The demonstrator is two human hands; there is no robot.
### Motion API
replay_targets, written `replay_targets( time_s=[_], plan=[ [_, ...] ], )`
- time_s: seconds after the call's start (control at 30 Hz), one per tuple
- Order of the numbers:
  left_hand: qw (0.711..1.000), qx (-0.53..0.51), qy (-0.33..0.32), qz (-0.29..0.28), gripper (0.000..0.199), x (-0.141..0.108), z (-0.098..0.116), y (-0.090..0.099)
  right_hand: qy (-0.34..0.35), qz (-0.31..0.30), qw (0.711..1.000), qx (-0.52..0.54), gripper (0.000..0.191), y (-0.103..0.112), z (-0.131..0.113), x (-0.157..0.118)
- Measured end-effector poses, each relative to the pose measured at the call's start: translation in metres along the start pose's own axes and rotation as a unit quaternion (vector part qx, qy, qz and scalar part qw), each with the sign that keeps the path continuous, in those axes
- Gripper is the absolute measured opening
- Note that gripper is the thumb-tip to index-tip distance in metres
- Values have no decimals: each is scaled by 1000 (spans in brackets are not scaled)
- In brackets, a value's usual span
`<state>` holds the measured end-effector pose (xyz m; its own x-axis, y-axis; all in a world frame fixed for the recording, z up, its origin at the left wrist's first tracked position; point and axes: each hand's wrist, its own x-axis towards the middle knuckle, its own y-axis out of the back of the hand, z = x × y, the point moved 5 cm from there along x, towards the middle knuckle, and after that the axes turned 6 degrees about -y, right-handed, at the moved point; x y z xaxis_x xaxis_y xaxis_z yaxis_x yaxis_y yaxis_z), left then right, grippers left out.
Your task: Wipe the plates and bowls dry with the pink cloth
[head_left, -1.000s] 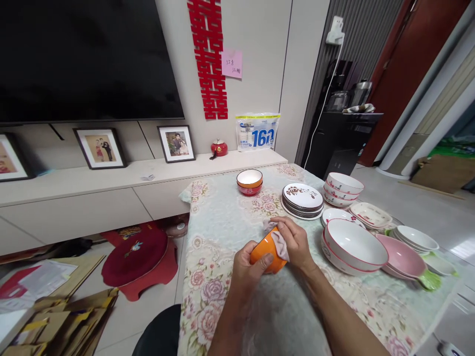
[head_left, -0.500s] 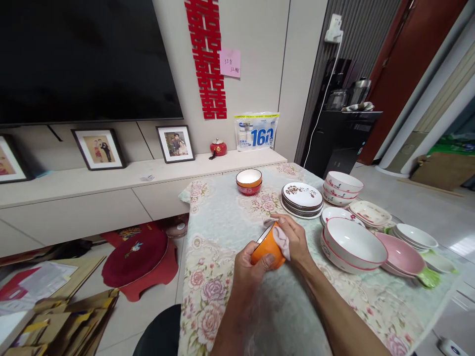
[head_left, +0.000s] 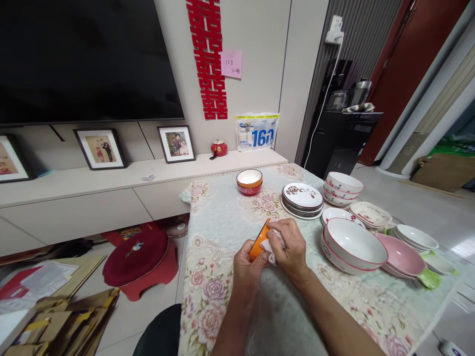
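Tilted on its side above the table, an orange bowl (head_left: 259, 243) is held at its lower left by my left hand (head_left: 248, 262), thumb on its outer wall. My right hand (head_left: 289, 245) is closed on a pale pink cloth (head_left: 272, 247), which presses against the outside of the bowl. The bowl's inside is turned away and hidden. Beyond the hands stands an orange bowl with a white inside (head_left: 249, 178), nested in a red bowl (head_left: 250, 190). A stack of brown-rimmed plates (head_left: 302, 196) is to their right.
Large white bowls (head_left: 355, 242), pink bowls (head_left: 401, 254), small white bowls (head_left: 343, 184) and square dishes (head_left: 370, 213) crowd the right side of the flowered tablecloth (head_left: 218, 222). Behind is a cabinet (head_left: 200, 165) with photo frames. A red stool (head_left: 137, 257) stands at the left.
My right hand and the cloth have moved from the bowl's upper right edge onto its outer wall. The bowl is turned so that its white inside no longer shows.
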<state>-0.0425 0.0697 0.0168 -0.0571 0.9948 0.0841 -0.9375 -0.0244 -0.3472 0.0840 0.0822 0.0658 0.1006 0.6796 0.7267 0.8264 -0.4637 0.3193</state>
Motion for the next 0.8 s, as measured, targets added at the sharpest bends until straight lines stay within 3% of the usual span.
replay_targets(
  time_s=[0.1,0.23,0.3,0.37,0.43,0.5,0.63,0.8],
  plan=[
    [1000,4,-1,-11,33,0,0,0,2,-4,1000,8,16,1,-3,1],
    [999,-2,16,-49,32,-3,-5,0,-138,-11,984,114,21,2,26,9],
    [998,-19,20,-63,34,-4,-7,1,-255,-48,939,224,25,-4,46,10],
    [997,-48,18,-64,36,-4,-7,1,-353,-75,873,329,31,-12,61,7],
    [993,-99,18,-55,38,-3,-6,0,-399,-93,823,394,35,-20,69,3],
    [987,-156,20,-43,39,-2,-4,-1,-414,-90,800,426,37,-24,75,0],
    [977,-207,29,-44,42,-1,1,-3,-431,-50,787,439,41,-23,80,-3],
    [984,-161,38,-72,39,-2,9,-1,-414,-58,803,424,38,-13,71,4]
  ],
)
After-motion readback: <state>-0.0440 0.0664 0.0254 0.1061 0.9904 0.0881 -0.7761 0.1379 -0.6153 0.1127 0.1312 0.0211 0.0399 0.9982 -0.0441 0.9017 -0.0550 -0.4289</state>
